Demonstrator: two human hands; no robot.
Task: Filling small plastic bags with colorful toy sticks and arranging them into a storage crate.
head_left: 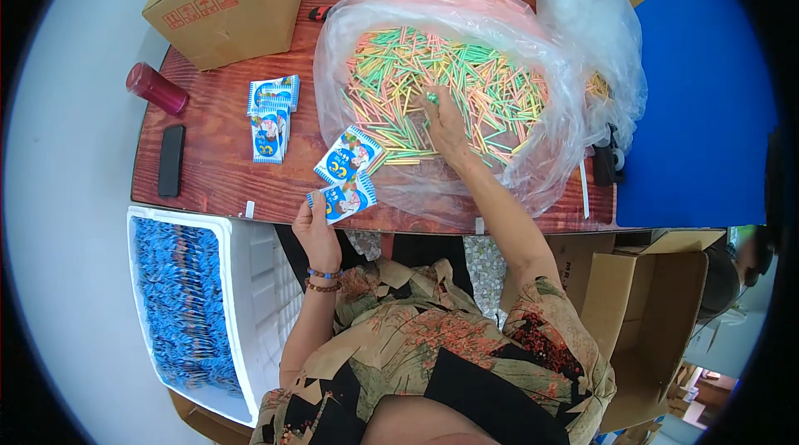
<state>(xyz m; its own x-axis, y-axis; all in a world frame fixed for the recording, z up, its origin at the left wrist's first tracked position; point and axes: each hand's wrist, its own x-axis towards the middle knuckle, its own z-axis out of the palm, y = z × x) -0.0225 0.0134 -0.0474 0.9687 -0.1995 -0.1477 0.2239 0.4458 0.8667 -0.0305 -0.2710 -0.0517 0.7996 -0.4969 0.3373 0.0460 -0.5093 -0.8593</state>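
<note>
My left hand (319, 233) pinches the lower corner of a blue-and-white packet (345, 200) at the table's front edge. A second packet (348, 154) lies against it, overlapping its top. My right hand (447, 125) reaches into a wide clear plastic bag (333, 71) full of thin pastel sticks (499, 83) in pink, yellow and green. Its fingers are closed, and small green stick ends show at the fingertips; how many it holds is hidden. Several like packets (270, 133) lie in a short stack left of the bag.
On the table's left are a cardboard box (225, 4), a red-capped jar (158, 89) and a black phone (171, 160). Below stands a white foam box (229, 279) of blue packets. An open carton (657, 320) is at my right, below a blue board (691, 112). A tape dispenser (607, 158) sits beside the bag.
</note>
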